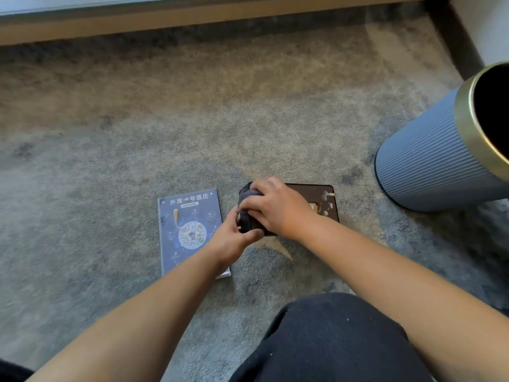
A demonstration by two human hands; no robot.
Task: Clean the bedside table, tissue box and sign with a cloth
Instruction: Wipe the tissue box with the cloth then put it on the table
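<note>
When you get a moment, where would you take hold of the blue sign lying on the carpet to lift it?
Probably by the sign's long left edge, coming in from the left. It lies flat on the carpet, so fingers must slip under an edge, and that side is free. The left hand and forearm cover its right edge, next to the tissue box.

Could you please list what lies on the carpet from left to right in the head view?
Sign → left hand → cloth → right hand → brown tissue box → ribbed grey bin.
</note>
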